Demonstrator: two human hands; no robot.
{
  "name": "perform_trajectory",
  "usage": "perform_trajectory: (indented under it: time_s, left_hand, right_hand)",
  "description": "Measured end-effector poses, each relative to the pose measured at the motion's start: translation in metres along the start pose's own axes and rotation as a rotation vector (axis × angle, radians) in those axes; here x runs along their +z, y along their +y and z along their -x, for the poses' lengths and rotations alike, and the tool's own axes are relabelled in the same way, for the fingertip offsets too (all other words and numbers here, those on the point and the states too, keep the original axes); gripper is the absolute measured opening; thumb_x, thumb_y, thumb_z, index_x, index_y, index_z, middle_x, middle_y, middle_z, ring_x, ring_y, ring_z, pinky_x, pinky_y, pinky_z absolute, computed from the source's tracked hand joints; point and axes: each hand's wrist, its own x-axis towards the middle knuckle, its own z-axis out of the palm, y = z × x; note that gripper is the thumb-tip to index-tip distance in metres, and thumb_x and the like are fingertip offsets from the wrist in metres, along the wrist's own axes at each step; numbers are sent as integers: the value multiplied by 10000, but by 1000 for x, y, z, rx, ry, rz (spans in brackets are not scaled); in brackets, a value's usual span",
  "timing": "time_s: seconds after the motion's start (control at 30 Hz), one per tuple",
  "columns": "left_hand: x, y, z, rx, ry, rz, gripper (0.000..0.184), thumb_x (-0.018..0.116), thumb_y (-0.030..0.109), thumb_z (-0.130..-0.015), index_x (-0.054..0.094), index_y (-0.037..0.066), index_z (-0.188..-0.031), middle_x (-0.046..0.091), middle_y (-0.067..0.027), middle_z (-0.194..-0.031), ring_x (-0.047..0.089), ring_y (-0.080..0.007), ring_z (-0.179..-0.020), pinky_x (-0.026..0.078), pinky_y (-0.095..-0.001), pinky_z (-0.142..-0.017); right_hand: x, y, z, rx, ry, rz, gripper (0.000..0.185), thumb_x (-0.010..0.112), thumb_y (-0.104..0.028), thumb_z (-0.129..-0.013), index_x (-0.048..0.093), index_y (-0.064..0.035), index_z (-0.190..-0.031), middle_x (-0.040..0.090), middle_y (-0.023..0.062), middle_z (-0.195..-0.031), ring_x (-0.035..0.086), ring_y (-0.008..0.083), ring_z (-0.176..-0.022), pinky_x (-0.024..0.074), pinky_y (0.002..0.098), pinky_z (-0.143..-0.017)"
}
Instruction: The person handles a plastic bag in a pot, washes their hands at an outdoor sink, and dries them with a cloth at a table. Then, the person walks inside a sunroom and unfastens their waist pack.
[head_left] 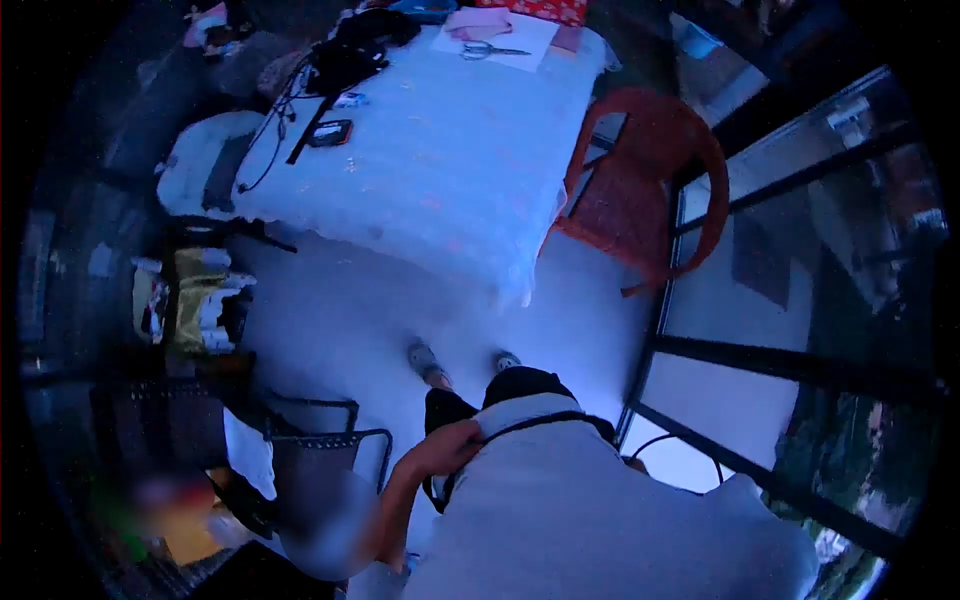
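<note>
My left hand is at my left side, its fingers closed on the edge of my light grey shirt near the waist. Only a small part of my right hand shows past the right side of the shirt, and its fingers are hidden. A thin dark loop curves beside it. Below the shirt hem are my dark shorts and my two shoes on the pale floor.
Ahead stands a cloth-covered table with scissors, a dark bag, cables and a small black device. A red chair is at its right, beside dark-framed glass panels. Metal-framed chairs stand left.
</note>
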Motion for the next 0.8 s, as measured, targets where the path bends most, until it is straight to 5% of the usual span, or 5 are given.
perform_trajectory:
  time_s: [0.17, 0.27, 0.37, 0.5, 0.8]
  left_hand:
    - [-60, -35, 28, 140, 139, -70, 139, 488, 119, -781, 506, 25, -882, 539, -170, -866, 526, -330, -811, 419, -366, -687]
    - [-117, -39, 57, -69, 116, -180, 128, 499, 114, -769, 507, 30, -866, 540, -172, -842, 528, -341, -774, 421, -368, -666]
    - [-179, -50, 77, -3, 119, -145, 118, 504, 107, -759, 517, 32, -849, 551, -170, -833, 538, -335, -771, 422, -373, -656]
    - [-231, -87, 115, -150, -65, -158, 127, 506, 121, -752, 535, 34, -839, 564, -171, -842, 551, -322, -770, 427, -384, -650]
    - [-309, -81, 150, -49, -227, -325, 192, 477, 201, -769, 548, 45, -854, 568, -167, -861, 557, -320, -760, 436, -402, -651]
  right_hand:
    - [4, -80, -21, -9, 223, 92, 207, 511, -236, -715, 596, -112, -858, 601, 70, -826, 556, 211, -828, 438, 371, -759]
    - [7, -155, -17, 28, 431, 117, 204, 510, -233, -713, 597, -112, -854, 603, 69, -820, 557, 211, -823, 440, 372, -756]
    - [-17, -301, 46, 43, 563, -518, 167, 527, -163, -667, 601, -73, -787, 591, 62, -700, 574, 190, -700, 474, 345, -664]
    - [-25, -344, 35, -292, 454, -834, 170, 553, -69, -634, 578, 8, -784, 569, 82, -665, 550, 143, -576, 467, 254, -533]
    - [-97, -525, -19, -270, 316, -363, 201, 562, -150, -668, 565, 8, -793, 558, 97, -681, 529, 156, -560, 439, 274, -480]
